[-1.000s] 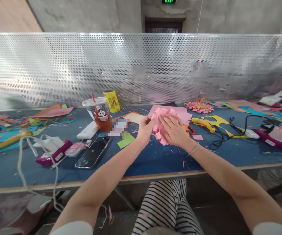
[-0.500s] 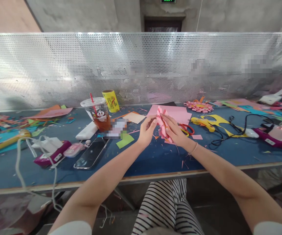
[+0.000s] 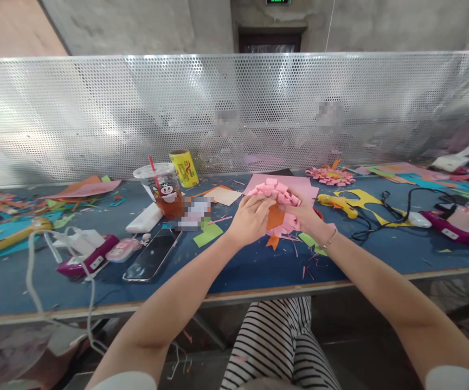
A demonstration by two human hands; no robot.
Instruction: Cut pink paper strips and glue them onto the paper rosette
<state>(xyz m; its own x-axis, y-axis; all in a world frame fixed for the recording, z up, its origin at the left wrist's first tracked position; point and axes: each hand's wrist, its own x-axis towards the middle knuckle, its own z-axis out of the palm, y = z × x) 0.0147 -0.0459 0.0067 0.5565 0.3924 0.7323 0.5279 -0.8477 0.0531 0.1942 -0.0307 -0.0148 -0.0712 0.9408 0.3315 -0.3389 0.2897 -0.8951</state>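
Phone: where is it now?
Head view, left of centre: the phone lies on the table, just right of the pink case, nearer than the cup.

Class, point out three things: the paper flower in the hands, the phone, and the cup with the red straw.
Paper flower (image 3: pixel 275 218): head view, on the orange patch amid its pink loops.
Phone (image 3: pixel 153 257): head view, on its dark screen.
Cup (image 3: pixel 171 202): head view, on its lower wall.

pink paper flower (image 3: pixel 274 187) partly hidden
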